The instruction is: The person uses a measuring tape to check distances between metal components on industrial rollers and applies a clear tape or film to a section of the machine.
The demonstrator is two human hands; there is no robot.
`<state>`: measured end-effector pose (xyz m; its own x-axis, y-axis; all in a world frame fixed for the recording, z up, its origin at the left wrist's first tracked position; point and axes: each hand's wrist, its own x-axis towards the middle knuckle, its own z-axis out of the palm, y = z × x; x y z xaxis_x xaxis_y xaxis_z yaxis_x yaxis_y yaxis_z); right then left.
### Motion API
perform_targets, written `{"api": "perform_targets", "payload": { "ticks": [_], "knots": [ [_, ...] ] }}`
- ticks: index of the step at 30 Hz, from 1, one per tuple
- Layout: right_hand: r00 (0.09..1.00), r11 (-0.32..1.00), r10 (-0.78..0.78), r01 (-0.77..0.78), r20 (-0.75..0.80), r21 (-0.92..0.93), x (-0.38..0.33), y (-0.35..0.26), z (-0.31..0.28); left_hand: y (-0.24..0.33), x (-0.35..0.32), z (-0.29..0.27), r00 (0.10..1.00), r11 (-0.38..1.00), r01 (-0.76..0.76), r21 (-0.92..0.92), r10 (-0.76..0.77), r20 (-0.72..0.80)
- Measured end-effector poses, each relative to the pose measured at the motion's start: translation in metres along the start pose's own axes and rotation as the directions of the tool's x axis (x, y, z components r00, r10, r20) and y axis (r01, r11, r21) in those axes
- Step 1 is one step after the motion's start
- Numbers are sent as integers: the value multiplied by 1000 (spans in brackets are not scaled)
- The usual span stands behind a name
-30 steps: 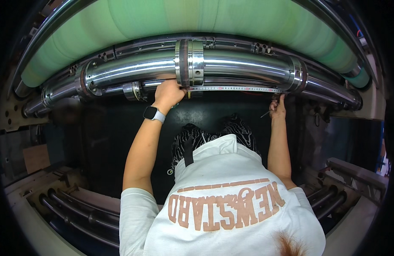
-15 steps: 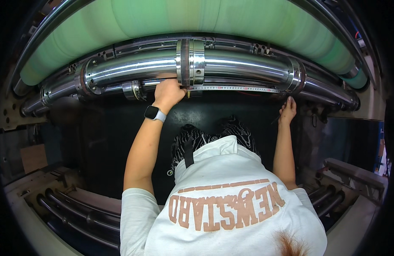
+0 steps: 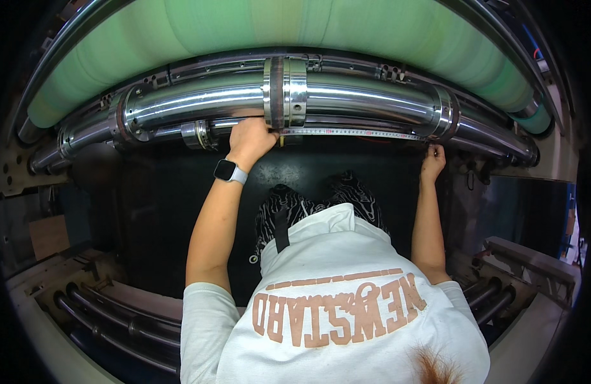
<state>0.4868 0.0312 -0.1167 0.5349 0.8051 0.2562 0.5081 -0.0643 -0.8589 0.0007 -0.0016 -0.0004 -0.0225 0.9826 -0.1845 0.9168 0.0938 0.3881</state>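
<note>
White measuring tape (image 3: 353, 133) runs along the steel roller (image 3: 372, 99); my left hand (image 3: 250, 139) pinches one end, my right hand (image 3: 434, 160) curls near the other, hold unclear. Loosened left fingers could let it slip.

Dark floor (image 3: 167, 224), tan board (image 3: 49, 235) at left, pale machine frames (image 3: 531, 333) in lower corners, bright patch (image 3: 577, 250) far right

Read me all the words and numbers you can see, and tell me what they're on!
White shirt: big brown capital letters, upside down here, with curly writing among them; I won't copy the words.
Measuring tape, stretching from the left hand toward the right hand: black and red marks, too small to read.
Watch: dark screen, nothing readable.
</note>
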Motion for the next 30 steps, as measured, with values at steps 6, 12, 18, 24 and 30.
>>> {"api": "perform_targets", "payload": {
  "ticks": [6, 12, 18, 24, 30],
  "knots": [
    [847, 781, 505, -531, 166, 330, -19, -44, 3, 0, -1, -1, 1000, 1000, 7, -18, -8, -22],
    [539, 374, 650, -841, 537, 391, -24, -24, 9, 3, -2, -3, 1000, 1000, -2, -18, 2, -15],
    [548, 317, 624, -829, 557, 460, -28, -21, 15, 6, -4, -8, 999, 999, -30, -35, 29, -34],
    [556, 308, 632, -820, 540, 483, -28, -17, 17, 2, -2, -5, 999, 999, -35, -19, 34, -33],
    [581, 328, 564, -809, 587, 487, -28, -14, 14, 0, -1, -4, 1000, 1000, -29, -8, 29, -4]
  ]
}}
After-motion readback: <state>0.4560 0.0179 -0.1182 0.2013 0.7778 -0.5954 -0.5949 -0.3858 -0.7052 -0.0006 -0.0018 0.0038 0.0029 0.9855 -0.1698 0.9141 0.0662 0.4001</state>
